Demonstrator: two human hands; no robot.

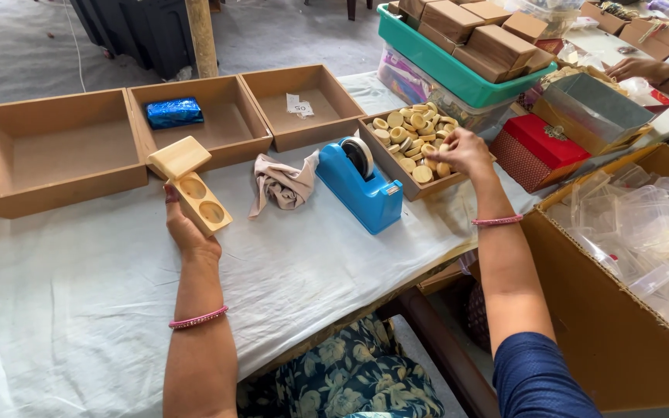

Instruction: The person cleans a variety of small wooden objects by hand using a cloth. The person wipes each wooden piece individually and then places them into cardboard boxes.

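Pale wooden box [192,186], two round recesses, swivel lid open, clasped in left hand [187,228] near left on white cloth [87,302]. Right hand [466,151] fingers curled among light wooden discs [412,135] in brown tray [396,174]; grip unclear. Blue tape dispenser [361,190] between.

Shiny blue wrapped packet [174,112] in middle wooden tray, small white paper label [300,105] in next tray, red patterned gift box [534,150] right.
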